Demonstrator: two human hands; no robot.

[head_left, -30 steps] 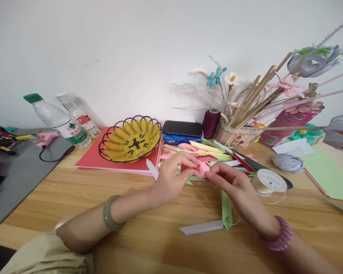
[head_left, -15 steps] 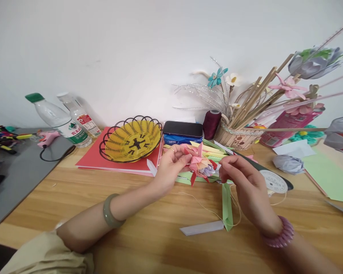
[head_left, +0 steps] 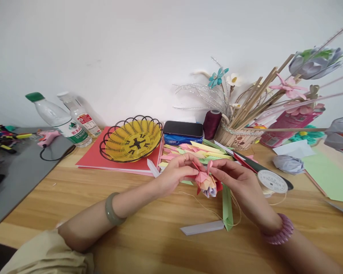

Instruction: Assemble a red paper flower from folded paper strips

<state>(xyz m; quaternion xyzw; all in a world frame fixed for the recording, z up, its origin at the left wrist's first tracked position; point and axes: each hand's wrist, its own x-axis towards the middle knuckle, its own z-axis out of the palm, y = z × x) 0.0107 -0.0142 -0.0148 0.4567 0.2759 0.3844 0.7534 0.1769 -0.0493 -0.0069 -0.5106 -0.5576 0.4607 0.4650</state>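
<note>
A folded paper flower (head_left: pixel 207 182) in red, pink, peach and lilac is held up over the table between both hands. My left hand (head_left: pixel 175 173) pinches its upper left petals, fingers closed. On the other side, my right hand (head_left: pixel 240 182) pinches a pink petal at the flower's upper right with thumb and fingers. Behind the hands lies a pile of folded paper strips (head_left: pixel 198 150) in yellow, pink and green. Below the flower, a green strip (head_left: pixel 227 207) and a lilac strip (head_left: pixel 201 227) rest on the wood, with thin cord looping near them.
A yellow woven basket (head_left: pixel 131 140) sits on red paper (head_left: pixel 88 160) at the left. Two bottles (head_left: pixel 65 125) and a pink glue gun (head_left: pixel 48 137) stand or lie further left. A cord spool (head_left: pixel 271 182), a crumpled paper ball (head_left: pixel 288 163) and a flower-filled pot (head_left: pixel 240 137) are at right.
My right hand has moved left and closed on the flower's petal. The flower has tilted so that its lilac centre points downward. My left hand keeps hold of it.
</note>
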